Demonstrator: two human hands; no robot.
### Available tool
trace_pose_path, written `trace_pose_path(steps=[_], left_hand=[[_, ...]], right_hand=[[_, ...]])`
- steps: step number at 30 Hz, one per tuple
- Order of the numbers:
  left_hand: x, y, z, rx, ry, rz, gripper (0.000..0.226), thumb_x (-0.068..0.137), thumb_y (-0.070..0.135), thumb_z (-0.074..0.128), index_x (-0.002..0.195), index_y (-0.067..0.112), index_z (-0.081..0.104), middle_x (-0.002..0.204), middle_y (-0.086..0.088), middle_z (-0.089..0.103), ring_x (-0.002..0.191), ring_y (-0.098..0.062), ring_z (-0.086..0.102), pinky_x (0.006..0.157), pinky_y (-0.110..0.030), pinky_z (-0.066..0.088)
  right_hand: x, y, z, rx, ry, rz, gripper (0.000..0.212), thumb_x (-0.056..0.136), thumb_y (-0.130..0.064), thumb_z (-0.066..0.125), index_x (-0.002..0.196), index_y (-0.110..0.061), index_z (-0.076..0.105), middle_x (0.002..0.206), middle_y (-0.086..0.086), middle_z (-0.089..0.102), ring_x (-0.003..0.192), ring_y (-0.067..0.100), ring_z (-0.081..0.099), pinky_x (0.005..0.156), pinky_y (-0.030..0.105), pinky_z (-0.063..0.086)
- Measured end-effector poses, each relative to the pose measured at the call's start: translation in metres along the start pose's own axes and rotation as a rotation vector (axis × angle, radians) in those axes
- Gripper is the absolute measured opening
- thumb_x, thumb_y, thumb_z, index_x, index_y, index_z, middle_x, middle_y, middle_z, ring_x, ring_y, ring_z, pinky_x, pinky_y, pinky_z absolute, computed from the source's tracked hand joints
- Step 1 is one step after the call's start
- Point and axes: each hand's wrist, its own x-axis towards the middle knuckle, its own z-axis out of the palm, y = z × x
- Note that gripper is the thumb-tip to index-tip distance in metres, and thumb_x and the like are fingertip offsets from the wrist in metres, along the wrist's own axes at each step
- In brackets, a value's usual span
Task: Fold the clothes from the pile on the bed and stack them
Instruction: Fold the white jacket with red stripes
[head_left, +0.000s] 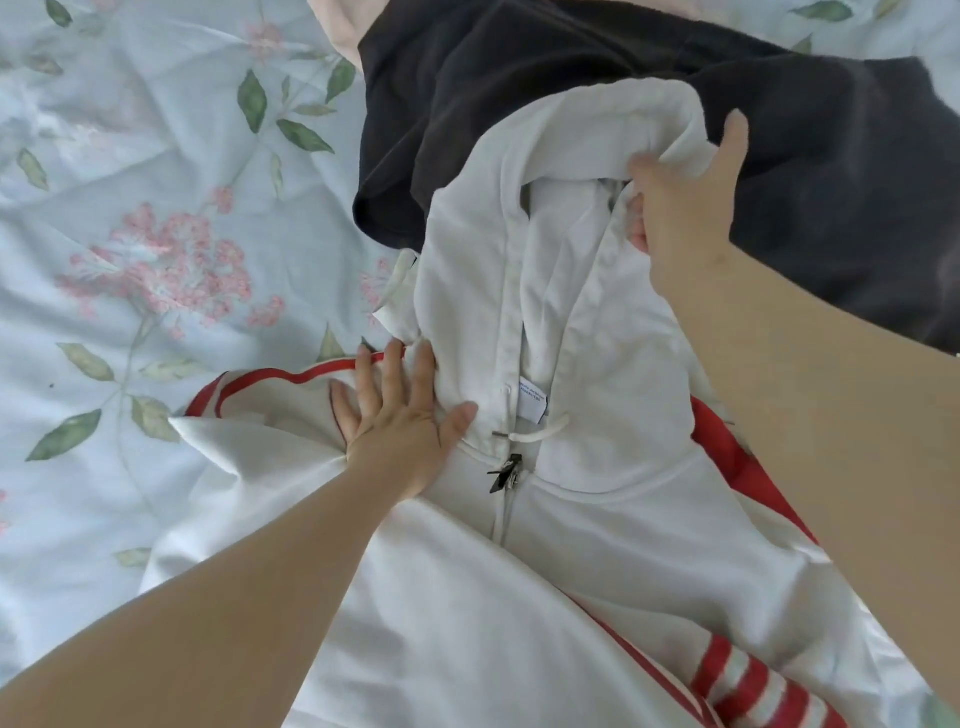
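Note:
A white zip hoodie (597, 545) with red stripes lies front-up on the bed, its hood (561, 218) stretched toward the far side. My left hand (400, 415) presses flat, fingers spread, on the hoodie's left shoulder beside the collar. My right hand (680, 208) grips the hood's right edge, fingers curled into the fabric, thumb out. A dark grey garment (675, 83) lies crumpled behind the hood, partly under it. The zipper pull (506, 470) and a white drawstring (540, 434) show at the collar.
The bed is covered by a pale blue sheet (156, 208) with pink flowers and green leaves, open to the left. A pale pink cloth (337, 26) peeks out at the top behind the dark garment.

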Motion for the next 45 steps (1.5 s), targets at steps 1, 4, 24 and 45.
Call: trace_pose_path(steps=[1, 4, 24, 45], left_hand=[[0.000, 0.000, 0.000, -0.001, -0.006, -0.002, 0.079, 0.088, 0.070, 0.016, 0.147, 0.031, -0.022, 0.154, 0.004, -0.029, 0.139, -0.025, -0.033, 0.109, -0.052, -0.019], [-0.001, 0.000, 0.000, -0.006, -0.012, -0.001, 0.079, 0.088, 0.070, 0.016, 0.147, 0.032, -0.021, 0.154, 0.004, -0.028, 0.139, -0.025, -0.033, 0.109, -0.052, -0.019], [-0.048, 0.066, -0.080, -1.339, -0.100, -0.279, 0.046, 0.089, -0.002, 0.054, 0.133, 0.009, 0.044, 0.076, -0.004, 0.056, 0.060, -0.009, 0.053, 0.048, -0.016, 0.041], [-0.050, 0.050, -0.128, -2.019, -0.262, -0.335, 0.043, 0.094, 0.038, 0.048, 0.113, 0.000, 0.056, 0.109, -0.016, 0.060, 0.087, -0.034, 0.065, 0.075, -0.045, 0.058]], right_hand=[[0.002, -0.004, 0.000, -0.026, -0.013, -0.002, 0.085, 0.063, -0.034, 0.062, 0.139, -0.041, 0.024, 0.111, 0.000, 0.054, 0.084, 0.017, 0.049, 0.081, 0.035, 0.053], [-0.017, -0.018, -0.003, 0.012, -0.037, -0.031, 0.017, 0.079, -0.014, 0.054, 0.092, -0.025, 0.051, 0.093, 0.008, 0.059, 0.071, 0.016, 0.049, 0.055, 0.024, 0.044], [-0.193, 0.047, -0.078, 0.060, -0.111, 0.343, 0.026, 0.078, -0.023, 0.070, 0.078, -0.015, 0.045, 0.072, 0.004, 0.052, 0.066, 0.020, 0.054, 0.067, 0.035, 0.046], [-0.159, 0.009, -0.083, 0.867, -0.072, 0.683, 0.032, 0.093, 0.001, 0.039, 0.118, -0.011, 0.054, 0.098, 0.008, 0.052, 0.088, 0.026, 0.062, 0.086, 0.034, 0.054]])
